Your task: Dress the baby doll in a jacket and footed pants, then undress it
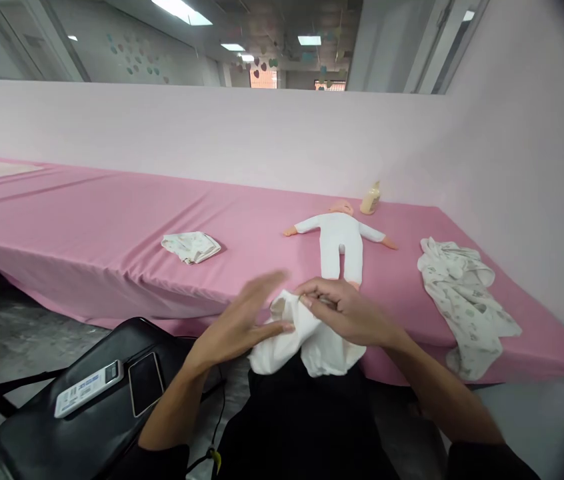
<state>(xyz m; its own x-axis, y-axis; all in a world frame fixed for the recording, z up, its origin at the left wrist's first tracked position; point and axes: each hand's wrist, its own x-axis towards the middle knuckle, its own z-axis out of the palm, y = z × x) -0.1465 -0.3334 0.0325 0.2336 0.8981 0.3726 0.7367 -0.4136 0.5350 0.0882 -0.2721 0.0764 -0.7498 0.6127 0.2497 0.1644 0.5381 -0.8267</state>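
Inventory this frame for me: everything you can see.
white cloth: one, white, at both hands
doll: one, white suit, on sheet
bottle: one, yellowish, beside doll
folded cloth: one, whitish, sheet's middle
patterned cloth: one, white, sheet's right
sheet: one, pink, before wall
wall: pale, behind
lights: several, white, overhead
chair: one, black, lower left
phone: one, dark-screened, on chair
device: one, white, beside phone
floor: grey, below
left hand: one, bare, touching white cloth
right hand: one, bare, pinching white cloth
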